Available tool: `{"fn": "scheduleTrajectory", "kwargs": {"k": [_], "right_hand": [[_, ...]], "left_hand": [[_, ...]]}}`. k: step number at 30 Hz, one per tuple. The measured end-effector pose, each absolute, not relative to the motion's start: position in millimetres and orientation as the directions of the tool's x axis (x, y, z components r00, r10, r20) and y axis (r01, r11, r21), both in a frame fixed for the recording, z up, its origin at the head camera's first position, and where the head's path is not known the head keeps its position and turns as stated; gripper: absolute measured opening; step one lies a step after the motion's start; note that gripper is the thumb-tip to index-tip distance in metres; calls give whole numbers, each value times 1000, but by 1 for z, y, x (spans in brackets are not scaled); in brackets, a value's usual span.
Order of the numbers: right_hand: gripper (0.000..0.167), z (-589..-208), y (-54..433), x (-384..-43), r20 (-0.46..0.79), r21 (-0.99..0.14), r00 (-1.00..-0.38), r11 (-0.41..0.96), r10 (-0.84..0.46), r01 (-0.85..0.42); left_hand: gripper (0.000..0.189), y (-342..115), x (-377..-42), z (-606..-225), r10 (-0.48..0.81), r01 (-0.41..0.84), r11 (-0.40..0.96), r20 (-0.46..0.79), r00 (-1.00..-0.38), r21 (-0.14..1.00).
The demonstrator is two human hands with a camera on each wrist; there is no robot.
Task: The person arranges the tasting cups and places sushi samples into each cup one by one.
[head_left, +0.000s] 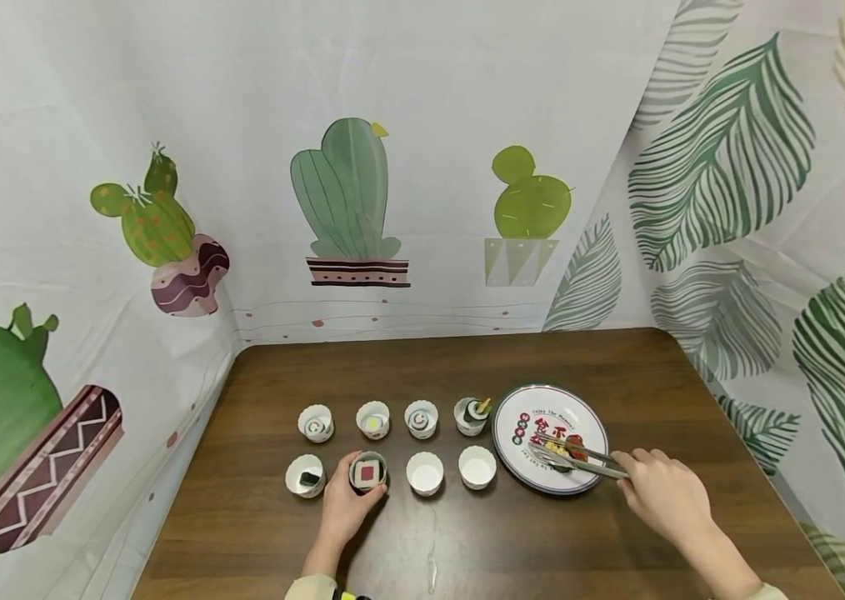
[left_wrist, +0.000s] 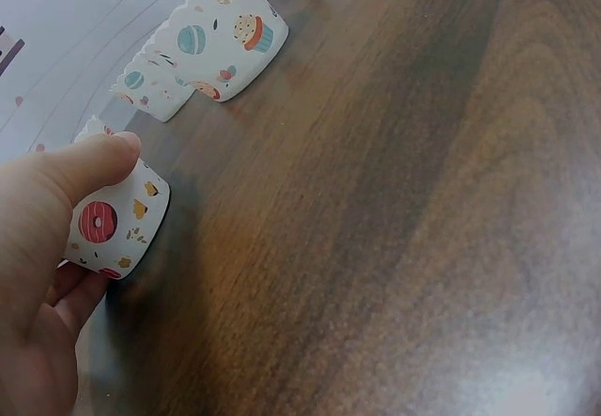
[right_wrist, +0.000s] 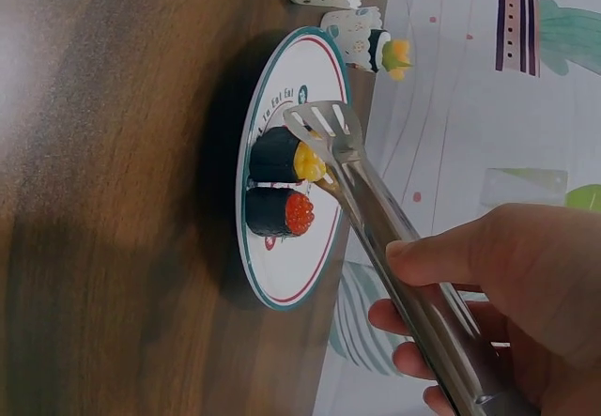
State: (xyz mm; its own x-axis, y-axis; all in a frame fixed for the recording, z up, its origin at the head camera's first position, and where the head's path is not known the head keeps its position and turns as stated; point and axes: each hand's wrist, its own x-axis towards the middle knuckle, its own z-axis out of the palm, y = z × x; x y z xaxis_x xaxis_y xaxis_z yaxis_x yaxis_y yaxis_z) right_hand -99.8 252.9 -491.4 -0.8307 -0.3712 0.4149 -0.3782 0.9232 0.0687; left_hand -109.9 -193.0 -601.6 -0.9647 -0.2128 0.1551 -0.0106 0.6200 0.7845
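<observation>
My left hand (head_left: pixel 345 507) grips a paper cup (left_wrist: pixel 131 219) with a donut print, thumb on one side and fingers round the other. Inside that cup is a square-cut sushi piece (head_left: pixel 368 473) with a red centre. With my right hand (head_left: pixel 664 492) I hold metal tongs (right_wrist: pixel 399 266) over a round plate (head_left: pixel 586 410). The slotted tong head overlaps a yellow-topped sushi roll (right_wrist: pixel 277 156) on the plate in the right wrist view. Right beside it lies a second dark-wrapped roll with orange-red roe (right_wrist: pixel 272 212).
Cups stand in two rows left of the plate. Sushi sits in the back-row cups, including a roll with a yellow topping (head_left: pixel 478 408), and in the front-left cup (head_left: pixel 306 476). Two front cups, one central (head_left: pixel 425 474) and one near the plate (head_left: pixel 477 467), show plain white insides.
</observation>
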Motion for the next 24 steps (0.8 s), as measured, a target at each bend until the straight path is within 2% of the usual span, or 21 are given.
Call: {"fn": "scheduleTrajectory", "kwargs": {"k": [13,24], "right_hand": [[35,-492,247,-105,449,59,-812,919,-373,-390],[34,-489,237,-110,423,64,-823,918,-379,-390]], "left_hand": [[67,-194,-110,-602,-203,-2,628,162,-966,778],[67,-194,-111,-604,-203,-5,631,159,-966,776]]}}
